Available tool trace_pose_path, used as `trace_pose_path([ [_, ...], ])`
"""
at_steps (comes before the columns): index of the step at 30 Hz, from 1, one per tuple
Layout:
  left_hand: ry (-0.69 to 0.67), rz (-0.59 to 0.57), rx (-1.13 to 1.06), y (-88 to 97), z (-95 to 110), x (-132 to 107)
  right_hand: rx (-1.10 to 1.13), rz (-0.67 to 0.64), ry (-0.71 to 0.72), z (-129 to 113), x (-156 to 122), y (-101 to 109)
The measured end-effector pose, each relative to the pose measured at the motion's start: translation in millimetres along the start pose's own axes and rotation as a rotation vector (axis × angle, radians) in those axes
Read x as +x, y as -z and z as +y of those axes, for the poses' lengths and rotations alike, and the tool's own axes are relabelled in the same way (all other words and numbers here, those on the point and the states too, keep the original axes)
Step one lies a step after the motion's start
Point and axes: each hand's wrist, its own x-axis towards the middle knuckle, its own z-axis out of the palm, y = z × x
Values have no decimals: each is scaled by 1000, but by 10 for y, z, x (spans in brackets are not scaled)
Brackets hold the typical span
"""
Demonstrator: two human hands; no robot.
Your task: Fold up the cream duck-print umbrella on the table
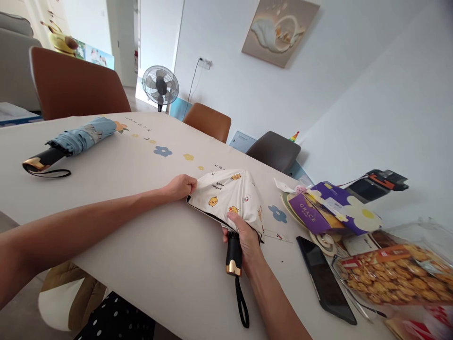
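White duck-print umbrella (pixel 230 191) on table (pixel 141 245), left hand (pixel 180 186) grip pinching its edge, right hand (pixel 246 238) grip clamped on handle (pixel 233 257)

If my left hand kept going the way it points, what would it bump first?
The left hand pinches the edge of the white duck-print umbrella, so that cloth comes first. Beyond it, probably the purple box, though depth is unclear.

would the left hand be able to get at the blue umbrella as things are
Probably yes: only bare table lies between the left hand and the blue umbrella, though that hand is pinching the canopy of the white umbrella.
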Motion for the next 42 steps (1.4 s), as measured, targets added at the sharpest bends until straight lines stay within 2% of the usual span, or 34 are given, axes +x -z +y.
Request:
trace_pose_path([
  [4, 68, 108, 57, 42, -7, 9, -1, 28, 38, -1, 10, -3],
  [6, 32, 208, 75, 31, 39, -7, -3, 27, 29, -13, -3, -14],
  [8, -67, 257, 67, -25, 127, -36, -24, 6, 28, -15, -18, -26],
  [10, -157, 201, 11, -126, 255, -69, -67, -7, 38, 0, -27, -36],
  [12, -163, 83, -67, -256, 412, -94, -110, -1, 63, 24, -32, -44],
  [15, -40, -80, -116, -469, 652, -84, -146, 18, 101, 52, -36, -59],
  [18, 98, -134, -233, -670, 812, -5, -165, 17, 81, 59, -34, -62],
  [21, 244, -155, -404, -835, 852, 100, -164, -19, 50, 61, -18, -47],
  [24, 359, -195, -639, -922, 823, 159, -188, -20, 41, 69, -4, -35],
  [27, 483, -262, -883, -918, 790, 145, -192, -42, 37, 72, -9, -40],
  [31, 647, -398, -1117, -886, 765, 98, -94, -151, -31, 36, -28, -42],
  [33, 673, -362, -1198, -897, 755, 93, -36, -210, -60, 1, -39, -39],
  [36, 658, -283, -1268, -934, 740, 99, 50, -275, -28, -52, -61, -38],
  [40, 686, -83, -1075, -949, 729, 86, 127, -278, 30, -91, -90, -42],
  [42, 616, -48, -990, -931, 731, 77, 129, -283, 42, -110, -101, -37],
])
